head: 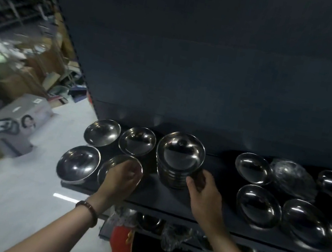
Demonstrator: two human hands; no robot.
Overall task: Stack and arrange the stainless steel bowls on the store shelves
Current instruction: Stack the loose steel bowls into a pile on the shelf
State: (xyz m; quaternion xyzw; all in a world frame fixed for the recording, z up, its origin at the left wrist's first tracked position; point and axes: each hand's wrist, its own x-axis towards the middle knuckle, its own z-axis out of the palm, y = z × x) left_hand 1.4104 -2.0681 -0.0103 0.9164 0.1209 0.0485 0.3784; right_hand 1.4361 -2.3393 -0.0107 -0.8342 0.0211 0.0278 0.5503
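- My left hand (pixel 123 176) grips a single steel bowl (pixel 112 161) near the front of the dark shelf (pixel 169 203).
- My right hand (pixel 203 191) clasps the side of the bowl stack (pixel 179 157) just beside it.

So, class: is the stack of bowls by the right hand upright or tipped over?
Upright. The stack of bowls stands on the shelf, mouths up; the right hand holds its side.

Glossy, mirror-smooth steel bowls (pixel 180 152) — matt dark shelf (pixel 168 206), beaded bracelet (pixel 88 208).
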